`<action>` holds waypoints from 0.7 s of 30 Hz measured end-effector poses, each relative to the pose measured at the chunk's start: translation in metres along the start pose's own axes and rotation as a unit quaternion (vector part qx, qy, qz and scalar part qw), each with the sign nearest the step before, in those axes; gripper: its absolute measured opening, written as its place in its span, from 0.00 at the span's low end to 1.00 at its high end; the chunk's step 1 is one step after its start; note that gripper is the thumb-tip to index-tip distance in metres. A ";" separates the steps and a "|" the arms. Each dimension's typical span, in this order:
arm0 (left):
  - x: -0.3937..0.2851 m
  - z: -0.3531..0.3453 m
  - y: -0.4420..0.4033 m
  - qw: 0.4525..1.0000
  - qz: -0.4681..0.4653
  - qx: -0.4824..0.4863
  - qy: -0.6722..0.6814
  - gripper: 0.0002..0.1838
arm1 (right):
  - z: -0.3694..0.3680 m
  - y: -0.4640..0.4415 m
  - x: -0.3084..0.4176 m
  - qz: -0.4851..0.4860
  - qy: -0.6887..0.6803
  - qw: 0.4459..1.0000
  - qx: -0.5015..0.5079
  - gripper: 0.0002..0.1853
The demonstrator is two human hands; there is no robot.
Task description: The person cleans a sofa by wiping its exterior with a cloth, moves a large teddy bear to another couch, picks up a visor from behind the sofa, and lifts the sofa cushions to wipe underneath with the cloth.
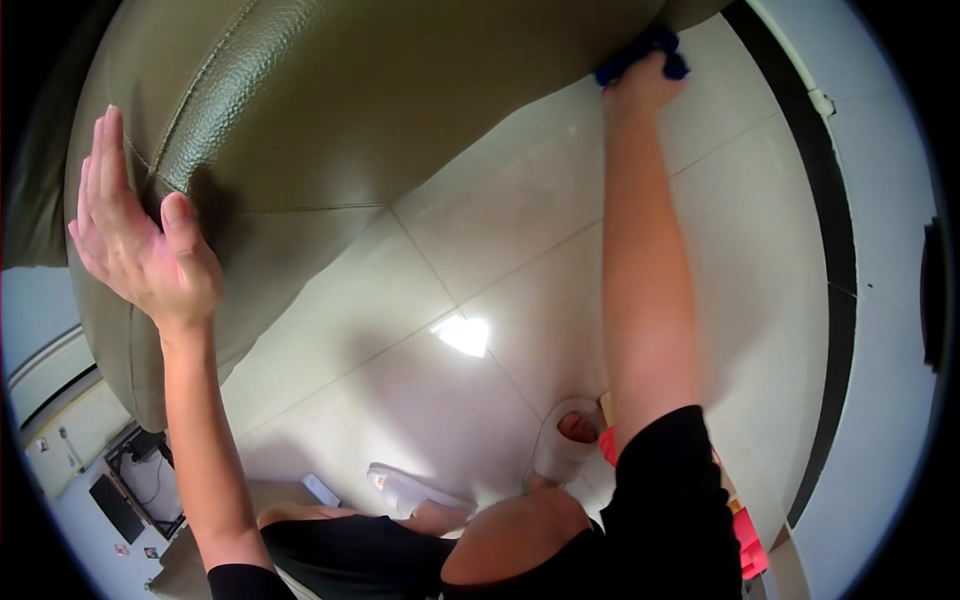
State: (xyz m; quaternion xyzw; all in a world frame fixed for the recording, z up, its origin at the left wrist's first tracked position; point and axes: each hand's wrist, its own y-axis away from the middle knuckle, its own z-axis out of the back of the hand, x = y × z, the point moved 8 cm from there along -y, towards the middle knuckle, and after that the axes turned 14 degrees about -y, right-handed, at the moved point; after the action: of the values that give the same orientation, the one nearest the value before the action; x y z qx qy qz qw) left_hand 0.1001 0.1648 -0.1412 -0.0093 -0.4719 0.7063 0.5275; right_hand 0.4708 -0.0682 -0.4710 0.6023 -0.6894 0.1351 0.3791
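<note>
My left hand (148,235) is raised at the left beside the olive-brown leather sofa (330,120), fingers stretched up and thumb apart, holding nothing. My right arm reaches far forward. At its end my right hand (645,85) is closed around a dark blue cloth (650,50), bunched up near the sofa's lower edge, just above the tiled floor. Part of the cloth is hidden by the hand.
Glossy pale floor tiles (540,250) reach a dark baseboard (835,250) and a white wall at the right. Slippered feet (410,492) are below. A red object (748,540) lies at the lower right, a small white-blue object (320,490) at the lower left.
</note>
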 end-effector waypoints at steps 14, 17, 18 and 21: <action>-0.008 0.007 0.003 0.995 0.025 0.032 -0.096 0.35 | 0.085 0.351 -0.142 -0.429 -0.030 0.902 0.041 0.13; -0.002 0.005 0.005 0.994 0.056 0.036 -0.092 0.36 | 0.075 0.367 -0.111 -0.393 0.075 0.915 0.057 0.15; 0.003 0.003 0.007 0.995 0.074 0.041 -0.059 0.37 | 0.050 0.365 -0.077 -0.360 0.082 0.928 0.054 0.17; 0.007 0.001 0.009 0.993 0.102 0.044 -0.028 0.36 | -0.013 0.307 -0.007 -0.135 0.111 0.980 0.093 0.19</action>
State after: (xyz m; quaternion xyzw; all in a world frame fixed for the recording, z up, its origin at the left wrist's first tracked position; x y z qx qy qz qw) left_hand 0.0902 0.1699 -0.1434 -0.0146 -0.4513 0.7765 0.4395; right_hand 0.1887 0.0181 -0.3838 0.7037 -0.5400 0.2121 0.4101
